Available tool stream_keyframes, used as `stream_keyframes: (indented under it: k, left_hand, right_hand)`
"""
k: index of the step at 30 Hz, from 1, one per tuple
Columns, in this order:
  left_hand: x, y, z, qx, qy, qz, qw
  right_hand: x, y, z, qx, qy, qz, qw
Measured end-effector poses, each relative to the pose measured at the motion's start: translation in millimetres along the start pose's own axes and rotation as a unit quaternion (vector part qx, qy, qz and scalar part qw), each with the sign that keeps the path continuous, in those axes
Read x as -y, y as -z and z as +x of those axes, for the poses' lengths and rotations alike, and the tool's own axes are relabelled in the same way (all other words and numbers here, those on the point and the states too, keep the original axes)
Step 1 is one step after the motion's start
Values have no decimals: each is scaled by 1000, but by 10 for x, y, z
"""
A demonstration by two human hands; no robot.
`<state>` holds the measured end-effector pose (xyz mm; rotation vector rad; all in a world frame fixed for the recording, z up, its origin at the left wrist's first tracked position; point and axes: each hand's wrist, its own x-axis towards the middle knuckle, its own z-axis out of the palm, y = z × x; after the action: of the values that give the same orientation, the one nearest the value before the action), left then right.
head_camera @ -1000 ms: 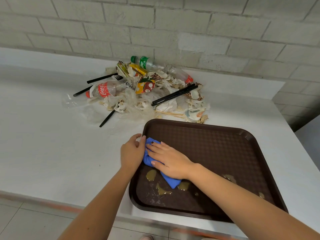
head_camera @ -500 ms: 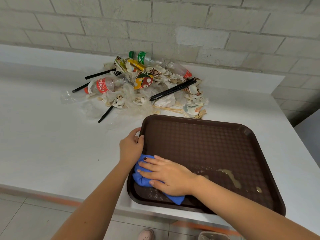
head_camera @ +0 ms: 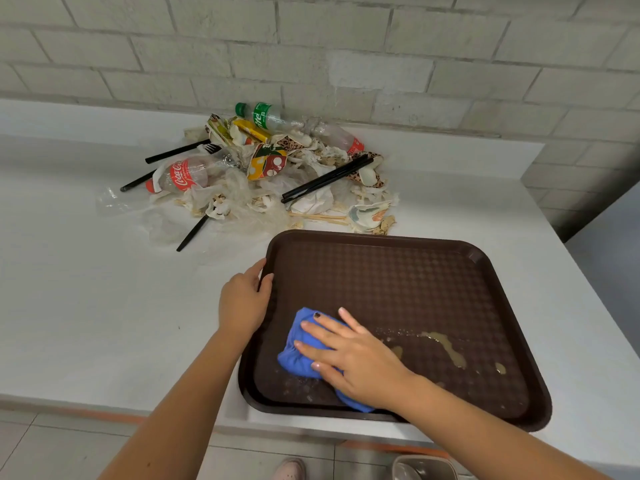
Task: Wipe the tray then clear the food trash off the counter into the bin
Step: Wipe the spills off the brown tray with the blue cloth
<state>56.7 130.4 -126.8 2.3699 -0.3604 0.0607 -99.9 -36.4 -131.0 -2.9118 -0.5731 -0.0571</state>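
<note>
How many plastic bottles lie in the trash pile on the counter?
3. A green-labelled bottle at the back of the pile, a cola bottle on its left, a clear bottle with a red end at back right. Others may be hidden.

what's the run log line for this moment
step: wipe tray; right hand: presses blue cloth; left hand: holds tray rim; sauce smears: unwiped; trash pile: on counter

Blue cloth (head_camera: 304, 344) is mostly under the right hand (head_camera: 360, 358), full shape unknown. Left hand (head_camera: 242, 303): most fingers (head_camera: 259, 268) hidden at the tray (head_camera: 415, 271) rim. Bin (head_camera: 424, 467) and shoe (head_camera: 291, 469) clipped by bottom edge. Trash pile (head_camera: 263, 174): lower layers buried, small scraps too fine to identify. Worktop (head_camera: 86, 306) runs off both sides.
</note>
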Motion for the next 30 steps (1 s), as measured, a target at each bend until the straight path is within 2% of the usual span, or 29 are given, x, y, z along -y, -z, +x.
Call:
stream_keyframes:
  k: [4,9,18,22,25,30]
  left_hand:
    - [-15,11,-12,4,4,-5,1000]
    - [-57,32,-36,12,25,-11,1000]
    - [-100,36,-44,9,50,-16,999]
    - [-105,34,-50,2,58,-30,998]
    - [-105,28,-51,-4,64,-44,997]
    - [-123,20,-63,-10,72,-58,996]
  right_hand:
    - [-155,20,-223,-9,-109,-34,993]
    - [-321,71,-508,-20,-242,-52,969]
    - [-688,157,-1024,-33,-397,-65,915]
    - [-827,189,-1268,-34,-451,-56,890]
    - [-883,276,-1346,7,-471,-70,879]
    - [-882,269,-1410,5,-434,-79,898]
